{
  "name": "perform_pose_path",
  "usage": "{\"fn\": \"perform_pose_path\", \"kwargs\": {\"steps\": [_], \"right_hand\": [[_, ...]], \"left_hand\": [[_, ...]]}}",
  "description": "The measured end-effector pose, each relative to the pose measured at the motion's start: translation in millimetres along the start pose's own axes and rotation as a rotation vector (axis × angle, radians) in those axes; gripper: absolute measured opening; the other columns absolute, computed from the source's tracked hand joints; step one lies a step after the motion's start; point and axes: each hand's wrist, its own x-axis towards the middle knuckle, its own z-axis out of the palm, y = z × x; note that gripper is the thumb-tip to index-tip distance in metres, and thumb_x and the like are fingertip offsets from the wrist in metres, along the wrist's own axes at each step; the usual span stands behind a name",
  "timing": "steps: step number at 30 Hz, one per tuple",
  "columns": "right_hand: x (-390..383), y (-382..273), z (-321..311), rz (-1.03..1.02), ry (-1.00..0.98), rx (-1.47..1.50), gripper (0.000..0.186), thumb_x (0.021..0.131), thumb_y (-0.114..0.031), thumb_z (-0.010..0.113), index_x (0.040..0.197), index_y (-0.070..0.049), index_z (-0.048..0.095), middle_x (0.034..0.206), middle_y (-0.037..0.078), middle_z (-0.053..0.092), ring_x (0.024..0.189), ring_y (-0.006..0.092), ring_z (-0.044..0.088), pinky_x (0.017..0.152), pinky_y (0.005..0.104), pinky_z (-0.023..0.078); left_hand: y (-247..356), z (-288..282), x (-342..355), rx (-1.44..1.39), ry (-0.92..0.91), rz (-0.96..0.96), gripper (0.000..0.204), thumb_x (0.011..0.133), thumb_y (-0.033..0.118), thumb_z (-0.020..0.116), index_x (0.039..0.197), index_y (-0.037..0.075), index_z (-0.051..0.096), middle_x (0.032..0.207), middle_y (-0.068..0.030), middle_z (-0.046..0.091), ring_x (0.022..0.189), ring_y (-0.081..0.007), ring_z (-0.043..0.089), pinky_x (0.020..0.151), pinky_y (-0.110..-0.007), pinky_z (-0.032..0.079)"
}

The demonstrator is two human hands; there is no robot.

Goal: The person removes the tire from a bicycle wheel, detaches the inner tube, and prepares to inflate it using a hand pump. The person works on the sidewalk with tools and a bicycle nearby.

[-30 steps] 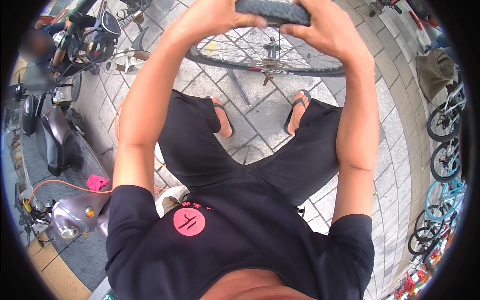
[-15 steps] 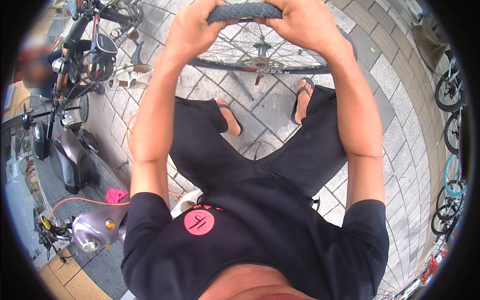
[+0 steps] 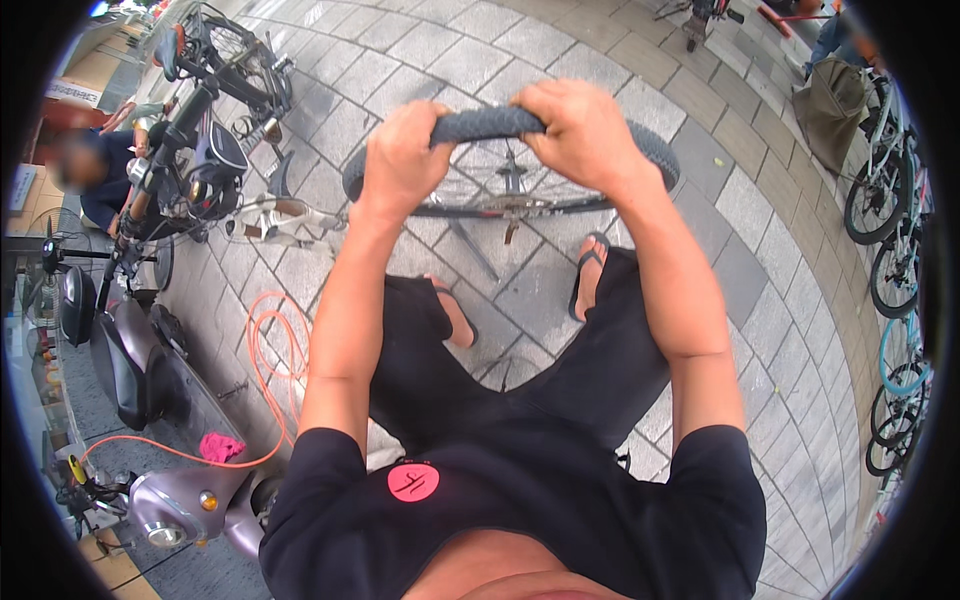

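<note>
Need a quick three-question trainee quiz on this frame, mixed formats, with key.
1. True or false: the left hand and the right hand both grip the tire.
2. Where in the picture is the pink cloth? A) right side B) left side C) dead center
3. Fill in: the looped hose on the ground is ____ in color.

Key: 1 true; 2 B; 3 orange.
</note>
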Motion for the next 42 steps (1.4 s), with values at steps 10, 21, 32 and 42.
{"fn": "perform_pose_path", "kwargs": {"steps": [10,21,32,42], "right_hand": [[8.8,8.9,6.6,0.027,0.021,-0.023,0.028,0.077,-0.01,0.078,0.104,-0.008,0.072,0.085,0.012,0.07,0.081,0.0351,0.07,0.073,0.0457,0.056],[12.3,-8.7,-21.9,0.387,-0.445,0.091,0.033,0.088,-0.038,0.081,0.098,-0.007,0.075,0.074,0.016,0.071,0.074,0.0383,0.069,0.072,0.0462,0.053],[3.1,9.1,-13.5,0.733,-0.915,0.516,0.043,0.087,-0.035,0.085,0.112,-0.001,0.077,0.091,0.008,0.076,0.085,0.0171,0.066,0.081,0.0366,0.053],[-3.6,-50.1,-32.1,0.514,-0.961,0.282,0.056,0.09,-0.049,0.078,0.122,-0.003,0.073,0.104,0.02,0.077,0.099,0.0322,0.072,0.089,0.0433,0.053]], "left_hand": [[0.7,7.2,10.9,0.003,-0.012,-0.103,0.027,0.079,0.003,0.075,0.102,0.004,0.06,0.087,-0.0188,0.068,0.083,-0.0427,0.068,0.073,-0.051,0.055],[19.8,-12.7,16.7,-0.1,-0.462,-0.409,0.04,0.087,0.028,0.081,0.107,0.001,0.059,0.089,-0.0263,0.071,0.089,-0.0498,0.068,0.079,-0.057,0.052],[11.0,0.2,5.6,-0.28,-0.806,-0.549,0.045,0.083,0.038,0.083,0.096,-0.004,0.073,0.091,-0.0225,0.075,0.089,-0.034,0.074,0.079,-0.044,0.055],[18.3,-25.7,-19.9,-0.37,-0.821,-0.484,0.05,0.078,0.04,0.089,0.103,0.0,0.074,0.089,-0.0167,0.074,0.084,-0.0253,0.07,0.079,-0.039,0.054]]}}
